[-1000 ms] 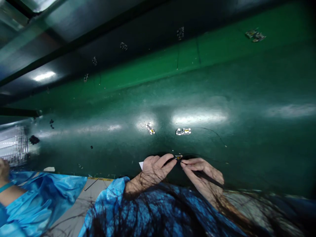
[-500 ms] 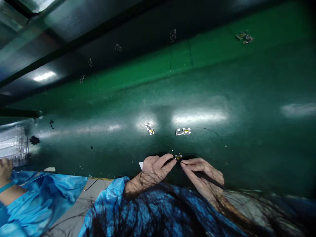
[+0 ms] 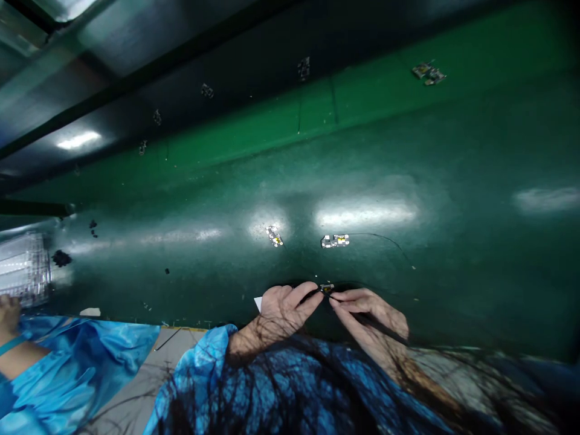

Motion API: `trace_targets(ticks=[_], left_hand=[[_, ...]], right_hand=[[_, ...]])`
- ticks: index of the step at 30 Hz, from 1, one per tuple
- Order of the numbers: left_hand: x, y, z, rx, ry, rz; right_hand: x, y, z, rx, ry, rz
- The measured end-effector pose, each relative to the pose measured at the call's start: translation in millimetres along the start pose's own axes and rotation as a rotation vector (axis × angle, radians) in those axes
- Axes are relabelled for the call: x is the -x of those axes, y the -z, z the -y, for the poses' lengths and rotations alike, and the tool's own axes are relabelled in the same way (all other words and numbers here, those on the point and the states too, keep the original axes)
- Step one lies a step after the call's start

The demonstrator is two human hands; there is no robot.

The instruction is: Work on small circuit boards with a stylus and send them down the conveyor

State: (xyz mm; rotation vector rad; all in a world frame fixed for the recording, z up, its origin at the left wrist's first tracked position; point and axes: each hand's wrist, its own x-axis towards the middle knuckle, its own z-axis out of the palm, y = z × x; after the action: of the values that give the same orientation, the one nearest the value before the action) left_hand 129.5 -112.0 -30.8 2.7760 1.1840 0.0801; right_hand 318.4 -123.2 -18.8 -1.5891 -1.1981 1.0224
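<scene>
Head view puts your blue sleeve [image 3: 203, 368] and strands of dark hair nearest the lens, and the hair partly veils both wrists. Your left hand [image 3: 283, 311] pinches one end of a tiny circuit part [image 3: 327, 288] between thumb and forefinger. Your right hand [image 3: 367, 314] meets it from the other side, fingers closed on a thin dark tool [image 3: 380, 326] whose tip touches the part. The part sits just above the near edge of the green conveyor belt [image 3: 453, 254].

A small white scrap [image 3: 258, 302] peeks out just behind your left hand. Farther along the belt lie two more small boards, one [image 3: 274, 235] to the left and one [image 3: 335, 241] with a thin wire [image 3: 385, 239] trailing rightward, both well apart from your hands. At far left, a co-worker's hand [image 3: 9, 308] rests by a clear plastic tray [image 3: 25, 266]. Beyond, more boards [image 3: 428, 72] sit on the brighter green strip at the far side.
</scene>
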Motion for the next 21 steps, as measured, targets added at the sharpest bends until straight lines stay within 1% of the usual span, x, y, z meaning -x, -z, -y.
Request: trace_targets(ticks=[4, 13, 17, 21], left_hand=[[-1.3, 3.8, 1.2, 0.028, -0.008, -0.060], [-5.8, 5.7, 0.0, 0.045, 0.015, -0.103], [-5.7, 5.5, 0.1, 0.048, 0.011, -0.106], [-4.8, 7.1, 0.9, 0.030, -0.001, -0.069]], right_hand=[[0.7, 0.5, 0.2, 0.055, 0.014, 0.003], [6.2, 0.1, -6.6, 0.130, 0.041, -0.005], [6.8, -0.2, -7.8, 0.139, 0.055, 0.012], [6.4, -0.6, -7.0, 0.143, 0.059, 0.005]])
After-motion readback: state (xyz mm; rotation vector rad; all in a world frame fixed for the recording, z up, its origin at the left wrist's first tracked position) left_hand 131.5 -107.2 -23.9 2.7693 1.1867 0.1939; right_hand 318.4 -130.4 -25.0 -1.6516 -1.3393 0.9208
